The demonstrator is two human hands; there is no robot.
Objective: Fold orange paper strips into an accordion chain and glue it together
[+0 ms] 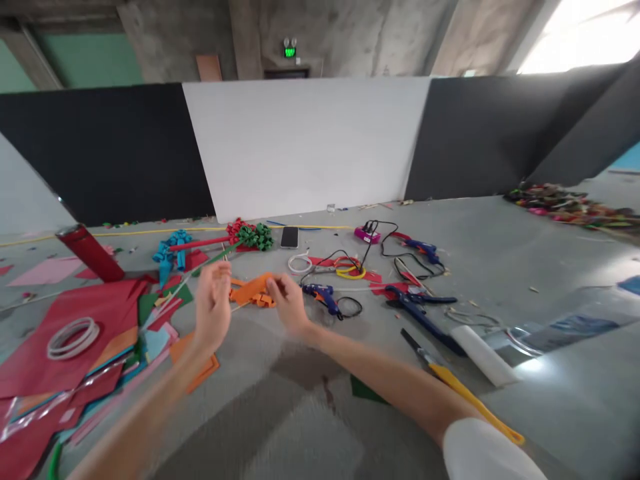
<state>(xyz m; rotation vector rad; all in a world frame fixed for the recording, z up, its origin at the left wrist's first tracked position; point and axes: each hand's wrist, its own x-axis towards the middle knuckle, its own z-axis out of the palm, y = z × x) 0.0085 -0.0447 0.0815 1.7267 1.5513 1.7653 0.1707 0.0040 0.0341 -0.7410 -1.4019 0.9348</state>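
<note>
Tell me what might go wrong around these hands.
The orange paper pinched in the right hand might crease or tear if pulled hard.

The nearer blue glue gun lies close to that hand in this view; if it is hot, which the picture cannot show, a brush against it could burn.

The yellow-handled tool lies alongside the right forearm, so a careless sweep outward might knock it.
</note>
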